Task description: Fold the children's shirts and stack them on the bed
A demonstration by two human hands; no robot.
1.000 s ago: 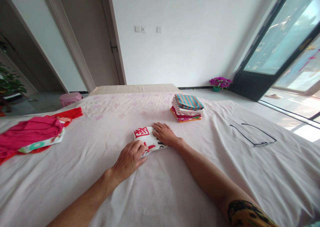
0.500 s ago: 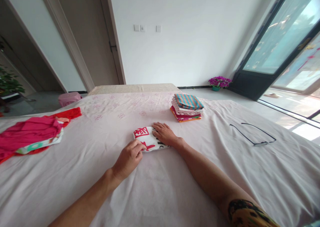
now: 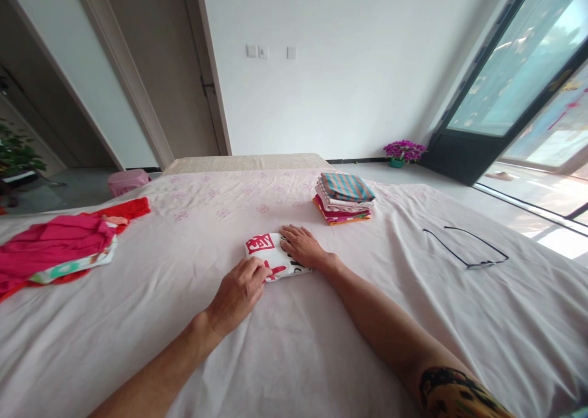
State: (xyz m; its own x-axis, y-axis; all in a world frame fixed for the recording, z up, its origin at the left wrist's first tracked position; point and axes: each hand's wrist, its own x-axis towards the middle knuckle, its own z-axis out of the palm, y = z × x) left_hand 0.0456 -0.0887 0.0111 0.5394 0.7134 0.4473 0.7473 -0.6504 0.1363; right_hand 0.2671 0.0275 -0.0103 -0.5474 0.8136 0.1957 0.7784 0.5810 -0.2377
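A white folded garment (image 3: 278, 260) with red and black printed characters lies in front of me on the pale pink sheet (image 3: 294, 344). My left hand (image 3: 241, 286) has its fingers curled and pinched on the near left edge of the cloth. Flat across the right part of the garment rests my right hand (image 3: 302, 246), fingers stretched out and pressing down on it. Part of the black print is hidden under that hand. Beyond it stands a stack of folded clothes (image 3: 344, 200), topped by a teal and orange striped piece.
Loose red, pink and white clothes (image 3: 59, 246) lie in a heap at the left. Black-framed eyeglasses (image 3: 468, 265) rest on the sheet at the right. A pink stool (image 3: 128, 182) and a pot of purple flowers (image 3: 403, 152) stand on the floor beyond.
My left hand has shifted very slightly right at the garment's near edge, which it pulls a little. The right hand stays in place.
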